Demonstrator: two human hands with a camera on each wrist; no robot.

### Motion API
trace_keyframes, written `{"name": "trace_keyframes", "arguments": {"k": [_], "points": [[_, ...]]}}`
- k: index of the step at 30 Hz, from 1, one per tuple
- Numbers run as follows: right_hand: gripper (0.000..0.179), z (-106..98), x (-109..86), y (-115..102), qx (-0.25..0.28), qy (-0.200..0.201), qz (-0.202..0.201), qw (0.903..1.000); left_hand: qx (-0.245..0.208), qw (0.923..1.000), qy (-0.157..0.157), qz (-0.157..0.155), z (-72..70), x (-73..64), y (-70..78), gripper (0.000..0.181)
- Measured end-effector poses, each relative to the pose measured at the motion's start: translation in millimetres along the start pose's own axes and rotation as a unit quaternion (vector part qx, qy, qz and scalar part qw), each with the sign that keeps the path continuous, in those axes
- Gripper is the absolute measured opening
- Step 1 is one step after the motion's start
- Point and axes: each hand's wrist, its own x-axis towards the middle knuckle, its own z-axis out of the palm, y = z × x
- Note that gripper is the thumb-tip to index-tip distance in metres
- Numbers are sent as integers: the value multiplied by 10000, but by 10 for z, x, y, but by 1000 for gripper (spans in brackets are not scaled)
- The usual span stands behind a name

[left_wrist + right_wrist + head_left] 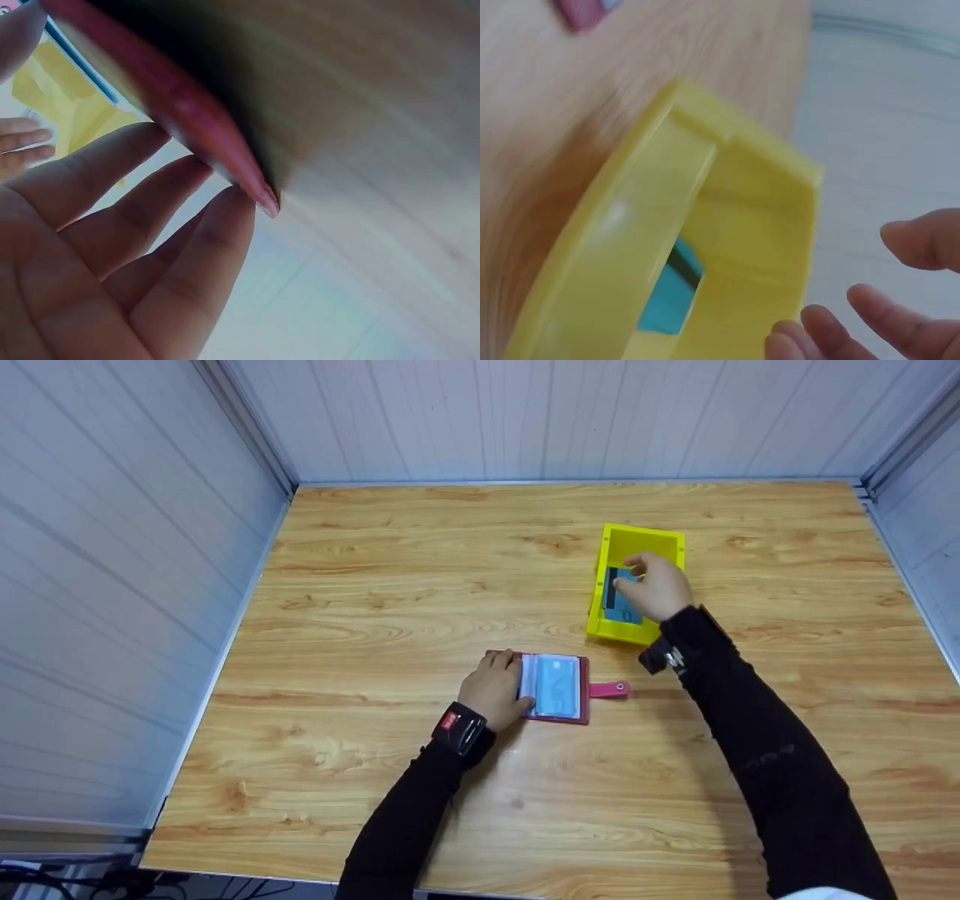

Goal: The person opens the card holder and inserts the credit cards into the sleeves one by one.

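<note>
An opened red card holder (584, 705) with clear plastic sleeves lies on the table, and a light blue card (556, 686) shows in one sleeve. My left hand (491, 690) holds the card holder's left part. In the left wrist view its fingertips touch the edge of the red cover (191, 112), the thumb at the far end. Above the yellow box (646, 534) hovers my right hand (658, 587), thumb and fingers apart, nothing between them. Inside that box lies a blue card (621, 604) with a black stripe, partly hidden by the right hand in the head view.
A pink snap strap (609, 690) sticks out from the card holder's right side, just in front of the yellow box. Pale panel walls (480, 420) enclose the wooden table (390, 555) at the back and sides. Cables (225, 889) hang beyond its front left edge.
</note>
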Motion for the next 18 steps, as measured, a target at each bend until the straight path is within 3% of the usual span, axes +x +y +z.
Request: {"name": "trace_keyframes", "arguments": {"k": [6,12,18], "points": [[62,48,228,-5,-713,-224,368,9965,36,10000,4,-16,-4,5,-5,75],[31,178,371,76,-1548,-230,489,9865,-35,10000,-51,-45,-12,0,-23,74],[37,315,428,121,-1968,-382,509,9784,-40,10000,-31,2,-3,-11,-50,72]]}}
